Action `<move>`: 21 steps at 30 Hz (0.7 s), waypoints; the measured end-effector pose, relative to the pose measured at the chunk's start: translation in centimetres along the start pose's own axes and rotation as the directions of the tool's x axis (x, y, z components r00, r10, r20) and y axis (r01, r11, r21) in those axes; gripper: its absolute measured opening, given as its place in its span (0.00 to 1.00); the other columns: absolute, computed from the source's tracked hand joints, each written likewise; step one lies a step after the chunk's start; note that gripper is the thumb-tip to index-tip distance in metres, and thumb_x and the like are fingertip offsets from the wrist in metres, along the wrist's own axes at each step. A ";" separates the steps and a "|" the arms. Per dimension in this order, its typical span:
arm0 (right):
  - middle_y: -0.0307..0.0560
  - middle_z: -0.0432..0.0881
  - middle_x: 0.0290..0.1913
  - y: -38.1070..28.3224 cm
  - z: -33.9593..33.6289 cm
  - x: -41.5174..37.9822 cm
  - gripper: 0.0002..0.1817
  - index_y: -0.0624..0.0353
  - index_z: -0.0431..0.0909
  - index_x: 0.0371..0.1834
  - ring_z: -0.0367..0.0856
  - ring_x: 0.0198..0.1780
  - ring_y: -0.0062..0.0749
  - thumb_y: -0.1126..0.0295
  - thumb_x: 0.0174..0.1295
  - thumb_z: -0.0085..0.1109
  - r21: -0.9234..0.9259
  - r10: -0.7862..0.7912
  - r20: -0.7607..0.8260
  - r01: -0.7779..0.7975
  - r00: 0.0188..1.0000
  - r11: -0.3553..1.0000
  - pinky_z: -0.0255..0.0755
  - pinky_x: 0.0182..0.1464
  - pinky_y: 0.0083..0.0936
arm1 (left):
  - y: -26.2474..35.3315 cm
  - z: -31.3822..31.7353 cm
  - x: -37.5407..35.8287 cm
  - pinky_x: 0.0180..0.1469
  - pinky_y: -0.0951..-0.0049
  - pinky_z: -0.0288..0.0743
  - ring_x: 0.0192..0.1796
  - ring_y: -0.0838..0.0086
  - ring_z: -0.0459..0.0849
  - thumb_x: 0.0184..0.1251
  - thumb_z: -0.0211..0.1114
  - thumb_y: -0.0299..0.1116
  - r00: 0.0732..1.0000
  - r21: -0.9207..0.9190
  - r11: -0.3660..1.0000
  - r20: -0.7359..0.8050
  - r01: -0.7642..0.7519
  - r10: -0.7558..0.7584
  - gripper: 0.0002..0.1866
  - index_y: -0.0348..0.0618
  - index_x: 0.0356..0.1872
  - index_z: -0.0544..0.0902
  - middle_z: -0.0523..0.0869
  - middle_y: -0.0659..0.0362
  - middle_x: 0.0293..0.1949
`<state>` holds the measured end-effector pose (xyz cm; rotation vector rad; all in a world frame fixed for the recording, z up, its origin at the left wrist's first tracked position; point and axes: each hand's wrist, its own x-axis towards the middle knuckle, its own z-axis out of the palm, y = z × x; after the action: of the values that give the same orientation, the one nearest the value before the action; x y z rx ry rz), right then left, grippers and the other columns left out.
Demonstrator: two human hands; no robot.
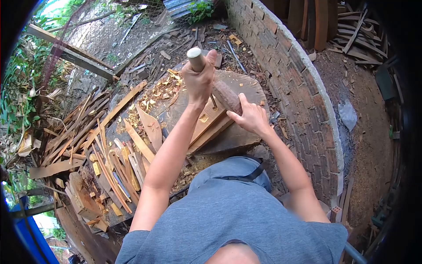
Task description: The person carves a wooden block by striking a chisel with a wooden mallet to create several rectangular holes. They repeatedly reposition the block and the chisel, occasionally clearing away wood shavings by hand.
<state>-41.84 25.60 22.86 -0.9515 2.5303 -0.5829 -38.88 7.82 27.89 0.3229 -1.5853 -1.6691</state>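
Observation:
My left hand (198, 86) is closed around an upright round handle (196, 60) with a pale flat top. Below that hand a narrow metal shaft (214, 102) meets a wooden beam (206, 127), beside a squared hole (203, 118) cut in its face. In my right hand (252, 117) is one end of a thick, rough brown wooden club (227, 96); its far end lies close to my left hand, partly hidden by it. The beam rests on a broad round stump (246, 88).
Chips (154, 97) and a pointed wooden piece (150, 128) lie left of the beam. Scrap strips (115, 169) and blocks (83, 198) are piled at the lower left. A curved brick wall (299, 97) runs along the right. A metal tube (236, 56) lies beyond the stump.

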 end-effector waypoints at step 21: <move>0.55 0.83 0.47 -2.5 -9.5 2.1 0.35 0.69 0.70 0.60 0.84 0.43 0.37 0.49 0.62 0.61 0.703 -0.150 -0.362 0.375 0.920 0.604 0.78 0.47 0.33 | -1.4 2.2 -0.7 0.31 0.78 0.69 0.27 0.84 0.74 0.67 0.70 0.33 0.948 0.290 0.935 -0.181 -0.202 0.261 0.11 0.40 0.30 0.77 0.78 0.65 0.24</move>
<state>-46.50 24.75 31.70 -0.9350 1.9581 -1.8139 -40.34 9.74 26.77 0.4227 -1.6149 -1.1972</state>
